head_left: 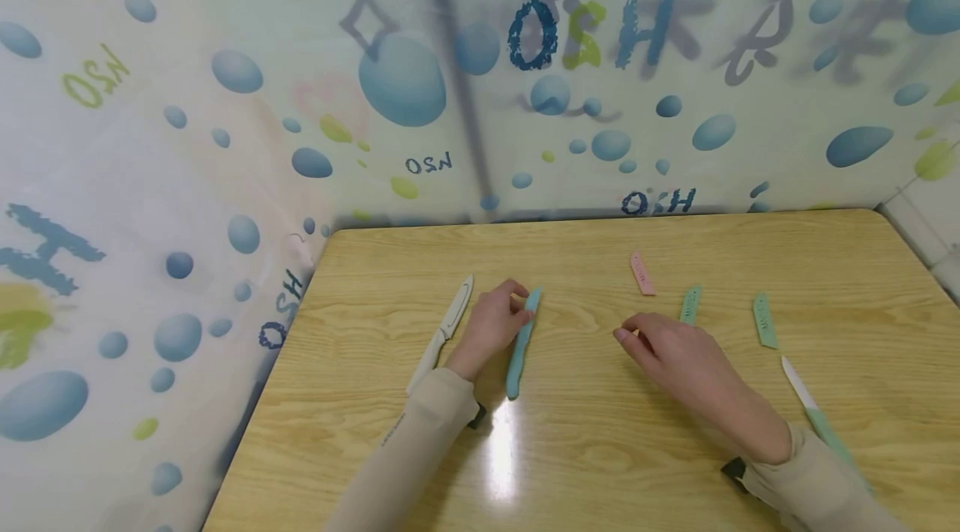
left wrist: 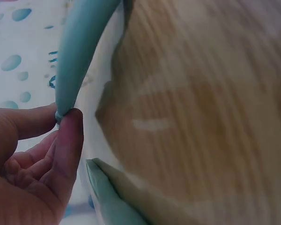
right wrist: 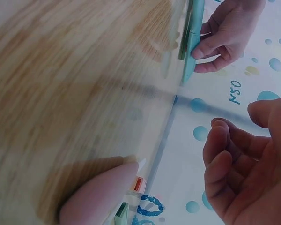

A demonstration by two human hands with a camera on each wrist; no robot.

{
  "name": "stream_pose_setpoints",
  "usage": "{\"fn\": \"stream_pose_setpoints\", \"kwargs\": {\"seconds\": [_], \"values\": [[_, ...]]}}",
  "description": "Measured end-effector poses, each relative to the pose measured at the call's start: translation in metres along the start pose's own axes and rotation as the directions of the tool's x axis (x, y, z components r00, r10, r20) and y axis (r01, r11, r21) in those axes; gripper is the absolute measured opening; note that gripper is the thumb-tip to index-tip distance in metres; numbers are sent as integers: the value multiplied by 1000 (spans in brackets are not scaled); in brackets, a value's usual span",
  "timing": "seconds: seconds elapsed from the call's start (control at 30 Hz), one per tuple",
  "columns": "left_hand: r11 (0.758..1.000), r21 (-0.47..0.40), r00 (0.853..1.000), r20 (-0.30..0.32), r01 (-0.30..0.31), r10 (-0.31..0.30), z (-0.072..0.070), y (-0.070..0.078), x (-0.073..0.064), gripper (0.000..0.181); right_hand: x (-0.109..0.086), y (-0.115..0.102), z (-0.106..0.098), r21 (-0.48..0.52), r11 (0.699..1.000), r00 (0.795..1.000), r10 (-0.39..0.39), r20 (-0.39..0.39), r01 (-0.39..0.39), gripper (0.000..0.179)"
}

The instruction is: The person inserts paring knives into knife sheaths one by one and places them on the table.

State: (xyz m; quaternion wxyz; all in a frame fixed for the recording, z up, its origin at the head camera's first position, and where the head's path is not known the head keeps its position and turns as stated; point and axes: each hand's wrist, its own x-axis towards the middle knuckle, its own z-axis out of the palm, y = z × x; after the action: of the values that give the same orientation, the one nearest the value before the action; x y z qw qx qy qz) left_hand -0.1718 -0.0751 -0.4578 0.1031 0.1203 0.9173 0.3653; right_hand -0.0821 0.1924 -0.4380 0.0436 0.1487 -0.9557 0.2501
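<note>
My left hand (head_left: 491, 323) pinches a light blue knife (head_left: 517, 361) by its far end, between thumb and fingers. Its blue handle points toward me, and the blade part looks covered in blue too. A cream-white knife (head_left: 427, 357) lies just left of that hand. My right hand (head_left: 686, 357) hovers over the table with loosely curled fingers and holds nothing; in the right wrist view its thumb stands apart from the fingers. Near it are a green sheath (head_left: 691, 303), partly hidden by the hand, and a pink sheath (head_left: 642, 273).
A second green sheath (head_left: 765, 320) lies farther right, above a green-handled knife (head_left: 825, 428) with a bare white blade. A pink handle (right wrist: 103, 192) shows low in the right wrist view. The wooden table (head_left: 585, 432) meets a printed curtain (head_left: 480, 140) at the back.
</note>
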Motion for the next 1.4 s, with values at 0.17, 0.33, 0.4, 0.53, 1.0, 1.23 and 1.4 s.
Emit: {"fn": "stream_pose_setpoints", "kwargs": {"seconds": [0.17, 0.33, 0.4, 0.53, 1.0, 1.23, 1.4], "values": [[999, 50, 1000, -13, -15, 16, 1, -2, -1, 27, 0, 0, 1, -3, 1000, 1000, -3, -7, 3, 20], [996, 78, 998, -32, -43, 45, 2, -2, -1, 24, 0, 0, 1, -5, 1000, 1000, -5, -7, 5, 19], [994, 99, 998, -38, -44, 48, 2, -1, -3, 22, 0, 0, 2, -6, 1000, 1000, -6, -7, 6, 19], [988, 154, 999, -42, -19, 26, 0, 2, -6, 17, 0, 0, 2, -6, 1000, 1000, -8, -10, 8, 19], [996, -56, 988, -143, -73, 64, -7, 5, -20, 21, -9, 9, -10, 26, 1000, 999, 18, -45, -17, 26], [971, -203, 971, -225, -126, 79, -6, 3, -30, 17, -12, 21, -16, 21, 999, 999, 31, -45, -30, 30], [955, -268, 967, -247, -127, 59, -8, 3, -37, 18, -9, 30, -20, 10, 998, 998, 55, -39, -54, 33]]}}
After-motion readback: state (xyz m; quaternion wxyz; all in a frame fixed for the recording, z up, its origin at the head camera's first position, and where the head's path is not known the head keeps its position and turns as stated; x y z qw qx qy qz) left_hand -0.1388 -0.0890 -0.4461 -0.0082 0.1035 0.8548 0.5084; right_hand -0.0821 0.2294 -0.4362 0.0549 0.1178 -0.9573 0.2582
